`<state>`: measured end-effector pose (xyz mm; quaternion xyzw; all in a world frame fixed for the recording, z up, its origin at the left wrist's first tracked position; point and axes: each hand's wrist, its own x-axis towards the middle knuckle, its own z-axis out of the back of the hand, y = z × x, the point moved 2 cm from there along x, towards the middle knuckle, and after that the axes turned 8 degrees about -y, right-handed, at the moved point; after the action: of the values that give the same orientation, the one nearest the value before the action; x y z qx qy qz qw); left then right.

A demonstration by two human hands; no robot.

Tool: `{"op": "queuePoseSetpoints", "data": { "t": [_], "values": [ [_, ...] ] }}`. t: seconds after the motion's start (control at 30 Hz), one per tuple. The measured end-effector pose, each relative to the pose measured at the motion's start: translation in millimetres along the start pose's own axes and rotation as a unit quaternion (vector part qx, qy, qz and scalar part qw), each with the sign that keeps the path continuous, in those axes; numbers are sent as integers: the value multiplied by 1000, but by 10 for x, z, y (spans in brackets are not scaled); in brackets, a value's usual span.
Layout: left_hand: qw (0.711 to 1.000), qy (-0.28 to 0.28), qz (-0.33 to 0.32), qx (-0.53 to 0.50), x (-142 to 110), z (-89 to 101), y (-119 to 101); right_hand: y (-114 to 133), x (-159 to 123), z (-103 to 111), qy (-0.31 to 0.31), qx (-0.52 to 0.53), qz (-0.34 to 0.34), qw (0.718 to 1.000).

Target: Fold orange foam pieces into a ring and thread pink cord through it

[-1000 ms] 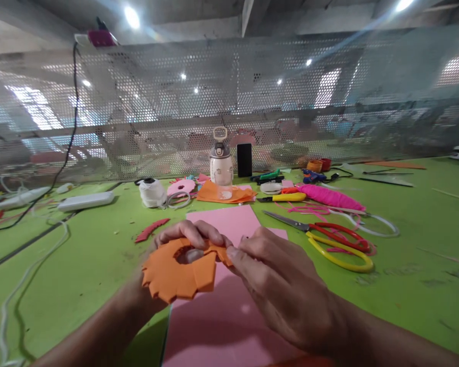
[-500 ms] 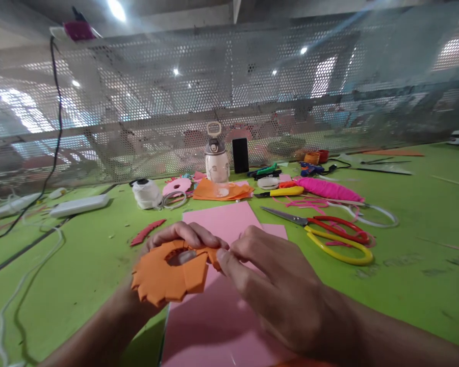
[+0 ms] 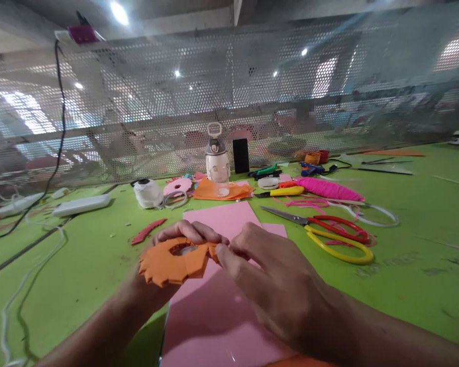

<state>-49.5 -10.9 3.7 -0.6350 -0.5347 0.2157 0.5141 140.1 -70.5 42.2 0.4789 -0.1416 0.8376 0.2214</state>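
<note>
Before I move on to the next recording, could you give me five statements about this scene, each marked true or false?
1. The left hand holds an orange pleated piece. True.
2. The scissors are in the right hand. False: the scissors lie on the green table, and the right hand is at the end of the orange pleated piece.
3. A notched red strip lies left of the pink sheet. True.
4. The bottle lies on its side. False: the bottle stands upright on orange sheets.
5. The yellow cutter lies beyond the scissors. True.
</note>
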Motion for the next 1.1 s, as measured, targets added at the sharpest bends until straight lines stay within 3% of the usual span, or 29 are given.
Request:
{"op": "queuePoseSetpoints", "data": {
  "t": [0.2,0.4,0.57,0.83,1.0,1.1],
  "values": [
    [997,-7,-47,58,27,7,-16,-11,4,-14,9,-1,-1,1000],
    [995,-40,-72,62,38,-35,-35,5,-36,-24,-35,0,22,999],
    [997,-24,-61,51,8,-68,-45,-4,-61,-43,-54,4,26,998],
    [998,-15,-23,50,-4,-157,-107,-66,-98,-112,-56,81,-85,991],
    [1000,16,4,17,6,-194,-104,-70,-84,-106,-40,56,-72,995],
    [1000,2,17,1,10,-190,-76,-60,-53,-97,-32,29,-50,998]
  ]
}}
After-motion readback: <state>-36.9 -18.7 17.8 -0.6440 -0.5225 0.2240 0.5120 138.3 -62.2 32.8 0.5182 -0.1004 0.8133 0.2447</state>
